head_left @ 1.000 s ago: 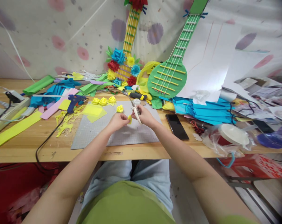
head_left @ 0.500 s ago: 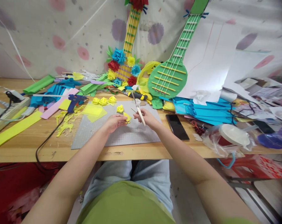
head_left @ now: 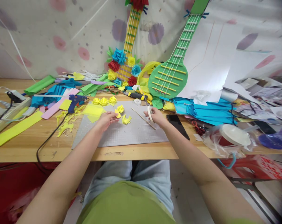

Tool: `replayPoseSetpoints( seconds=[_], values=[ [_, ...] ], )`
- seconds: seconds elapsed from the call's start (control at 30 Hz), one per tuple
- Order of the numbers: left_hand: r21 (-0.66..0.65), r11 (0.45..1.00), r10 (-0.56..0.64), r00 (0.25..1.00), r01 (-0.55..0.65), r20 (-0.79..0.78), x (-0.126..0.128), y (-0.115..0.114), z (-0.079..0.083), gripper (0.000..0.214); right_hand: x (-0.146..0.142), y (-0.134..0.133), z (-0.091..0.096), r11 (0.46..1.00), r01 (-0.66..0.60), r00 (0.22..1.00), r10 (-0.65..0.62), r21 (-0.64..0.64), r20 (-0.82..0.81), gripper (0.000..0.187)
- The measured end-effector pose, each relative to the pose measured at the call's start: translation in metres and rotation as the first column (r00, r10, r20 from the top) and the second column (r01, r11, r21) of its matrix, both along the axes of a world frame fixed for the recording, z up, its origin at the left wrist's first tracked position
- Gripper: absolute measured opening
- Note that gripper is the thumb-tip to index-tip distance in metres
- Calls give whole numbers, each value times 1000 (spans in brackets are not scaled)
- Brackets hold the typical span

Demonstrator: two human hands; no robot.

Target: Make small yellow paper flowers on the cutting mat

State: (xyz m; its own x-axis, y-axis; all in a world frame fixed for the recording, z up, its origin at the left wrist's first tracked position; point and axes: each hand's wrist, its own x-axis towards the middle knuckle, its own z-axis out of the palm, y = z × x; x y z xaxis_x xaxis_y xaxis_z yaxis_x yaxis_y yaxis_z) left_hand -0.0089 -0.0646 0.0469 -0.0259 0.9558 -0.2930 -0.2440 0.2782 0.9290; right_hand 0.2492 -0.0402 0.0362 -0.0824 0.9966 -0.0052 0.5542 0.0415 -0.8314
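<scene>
My left hand (head_left: pixel 108 119) pinches a small piece of yellow crepe paper (head_left: pixel 117 114) above the grey cutting mat (head_left: pixel 112 138). Just beyond its fingertips sits a yellow paper flower (head_left: pixel 120 108). Curled yellow paper scraps (head_left: pixel 126 119) lie on the mat to the right of that hand. My right hand (head_left: pixel 156 116) has its fingers around white-handled scissors (head_left: pixel 150 114), whose blades point away from me. Beside it, a thin wooden stick (head_left: pixel 143 118) rests slantwise on the mat.
Three yellow flowers (head_left: pixel 104 101) and yellow sheets (head_left: pixel 93 112) lie at the mat's left. A blue glue gun (head_left: pixel 73 102) with a black cord is further left. A phone (head_left: pixel 177 127) lies right of my right hand. Paper guitars, one green (head_left: pixel 168 79), lean at the back.
My hands have moved apart, the left one leftwards with its paper, the right one rightwards with the scissors. Cut yellow scraps and the stick now show on the mat between them.
</scene>
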Motion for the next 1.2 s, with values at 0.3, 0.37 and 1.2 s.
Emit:
replayPoseSetpoints(
  seconds=[0.3,0.37,1.2],
  values=[
    [-3,986,-166,981,167,-97,20,-8,-8,28,-29,-22,9,993,-119,991,117,21,71,37],
    [7,986,-165,975,168,-146,25,-11,-4,29,-35,-27,15,981,-184,981,180,59,68,36],
    [-18,941,-330,908,337,-258,24,-14,0,22,-11,-30,41,852,-521,682,449,-48,577,40]
  ],
)
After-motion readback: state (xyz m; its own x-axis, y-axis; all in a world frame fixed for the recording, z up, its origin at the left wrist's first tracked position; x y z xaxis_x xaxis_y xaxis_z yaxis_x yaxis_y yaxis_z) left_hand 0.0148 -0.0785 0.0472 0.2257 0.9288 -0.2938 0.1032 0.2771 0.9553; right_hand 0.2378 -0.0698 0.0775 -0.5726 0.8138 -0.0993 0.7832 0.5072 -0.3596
